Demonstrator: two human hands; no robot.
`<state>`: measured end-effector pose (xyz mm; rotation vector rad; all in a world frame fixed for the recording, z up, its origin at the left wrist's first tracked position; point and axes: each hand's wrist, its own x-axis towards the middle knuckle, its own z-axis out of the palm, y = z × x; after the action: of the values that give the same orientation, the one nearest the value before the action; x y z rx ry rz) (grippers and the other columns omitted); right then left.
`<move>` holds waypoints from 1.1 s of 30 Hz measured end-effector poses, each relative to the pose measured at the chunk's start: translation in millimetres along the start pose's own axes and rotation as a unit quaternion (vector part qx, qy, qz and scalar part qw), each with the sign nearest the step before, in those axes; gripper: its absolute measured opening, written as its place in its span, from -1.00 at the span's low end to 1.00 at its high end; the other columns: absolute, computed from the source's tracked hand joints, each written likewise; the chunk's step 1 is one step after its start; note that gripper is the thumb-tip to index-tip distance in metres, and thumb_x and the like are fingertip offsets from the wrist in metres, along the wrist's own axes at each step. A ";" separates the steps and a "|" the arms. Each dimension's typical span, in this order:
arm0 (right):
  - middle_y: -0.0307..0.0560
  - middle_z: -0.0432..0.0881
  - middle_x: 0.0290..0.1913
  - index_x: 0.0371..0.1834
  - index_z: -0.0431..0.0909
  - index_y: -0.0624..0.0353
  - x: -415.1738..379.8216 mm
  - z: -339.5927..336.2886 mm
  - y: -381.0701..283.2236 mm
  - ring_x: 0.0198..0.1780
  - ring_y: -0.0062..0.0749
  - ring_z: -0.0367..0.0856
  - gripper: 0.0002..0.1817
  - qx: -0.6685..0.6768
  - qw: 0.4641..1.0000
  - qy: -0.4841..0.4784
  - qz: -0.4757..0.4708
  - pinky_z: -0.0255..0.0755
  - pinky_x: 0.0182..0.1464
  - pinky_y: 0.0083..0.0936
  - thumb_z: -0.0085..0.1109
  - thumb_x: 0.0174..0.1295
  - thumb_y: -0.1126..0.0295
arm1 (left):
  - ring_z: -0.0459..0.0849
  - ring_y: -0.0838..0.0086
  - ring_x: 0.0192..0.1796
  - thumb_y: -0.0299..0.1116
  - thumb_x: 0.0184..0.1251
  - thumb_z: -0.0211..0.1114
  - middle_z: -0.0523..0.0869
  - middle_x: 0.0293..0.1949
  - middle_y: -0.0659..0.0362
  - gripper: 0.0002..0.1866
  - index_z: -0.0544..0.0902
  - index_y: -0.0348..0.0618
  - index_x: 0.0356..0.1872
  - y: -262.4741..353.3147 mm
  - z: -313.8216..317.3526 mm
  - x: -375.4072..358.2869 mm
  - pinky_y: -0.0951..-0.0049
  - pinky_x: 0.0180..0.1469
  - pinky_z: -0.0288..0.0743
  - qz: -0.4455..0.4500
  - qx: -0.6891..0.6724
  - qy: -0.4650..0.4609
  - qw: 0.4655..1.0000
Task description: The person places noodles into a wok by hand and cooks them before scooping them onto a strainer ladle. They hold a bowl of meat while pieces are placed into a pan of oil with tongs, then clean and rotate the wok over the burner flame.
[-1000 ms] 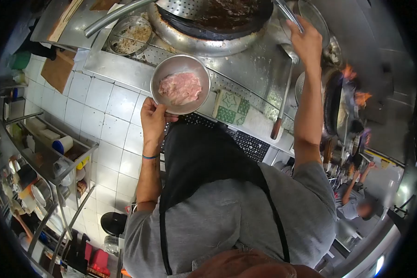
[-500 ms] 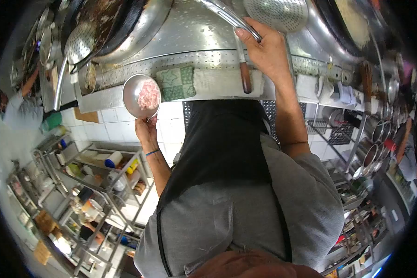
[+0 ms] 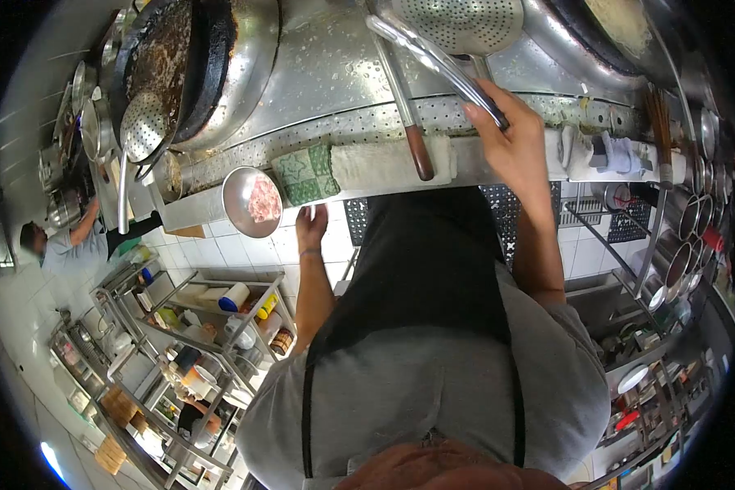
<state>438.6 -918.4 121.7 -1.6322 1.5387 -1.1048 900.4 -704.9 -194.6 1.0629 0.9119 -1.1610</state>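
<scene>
The right hand [image 3: 510,143] is closed around the long metal handle of a perforated skimmer [image 3: 464,23], and this keeps the fingers far from the hot stove. The left hand [image 3: 310,224] hangs just below the counter edge [image 3: 367,192] with fingers loosely curled; I cannot tell if it touches anything. Just beside it, a small steel bowl of raw meat [image 3: 253,201] rests on the counter edge, near a green cloth [image 3: 306,173]. A ladle with a wooden grip [image 3: 408,114] lies across the counter, and a dark wok [image 3: 180,65] stands to the left, with a second skimmer [image 3: 139,126] leaning in it.
</scene>
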 end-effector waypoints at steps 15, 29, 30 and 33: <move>0.11 0.74 -0.09 0.15 0.61 0.36 -38.9 -39.0 17.1 -0.12 -0.36 0.68 -0.62 -0.034 0.993 -0.028 0.107 0.52 -0.05 -0.46 0.31 0.35 0.38 | 0.59 0.16 0.26 -0.42 0.48 0.17 0.65 0.19 -0.05 -0.67 0.57 -0.23 0.20 -137.5 108.0 38.9 0.14 0.29 0.53 0.007 0.173 -0.155 0.973; 0.12 0.74 -0.13 0.15 0.62 0.35 -42.0 -34.2 18.0 -0.14 -0.33 0.69 -0.62 -0.039 0.993 -0.015 0.107 0.53 -0.07 -0.44 0.30 0.37 0.35 | 0.60 0.16 0.23 -0.42 0.48 0.17 0.66 0.16 -0.04 -0.69 0.57 -0.23 0.18 -145.1 103.5 41.8 0.14 0.26 0.54 0.009 0.189 -0.151 0.970; 0.12 0.74 -0.12 0.16 0.62 0.35 -42.7 -35.2 18.2 -0.13 -0.32 0.70 -0.62 -0.048 0.993 -0.011 0.104 0.53 -0.06 -0.43 0.30 0.37 0.34 | 0.61 0.16 0.22 -0.42 0.48 0.17 0.66 0.16 -0.04 -0.69 0.57 -0.24 0.18 -146.4 103.6 42.0 0.14 0.26 0.54 0.010 0.191 -0.150 0.970; 0.12 0.72 0.02 0.23 0.60 0.32 -44.6 -40.0 17.5 0.03 -0.34 0.65 -0.60 -0.048 0.988 -0.033 0.141 0.50 0.10 -0.45 0.27 0.40 0.34 | 0.61 0.16 0.22 -0.42 0.48 0.17 0.66 0.16 -0.04 -0.69 0.57 -0.24 0.18 -146.4 102.7 42.0 0.14 0.25 0.55 0.008 0.194 -0.150 0.969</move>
<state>396.5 -872.4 117.6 -1.4409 1.7368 -0.8286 766.1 -824.6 -232.2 1.1595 0.4445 -1.4777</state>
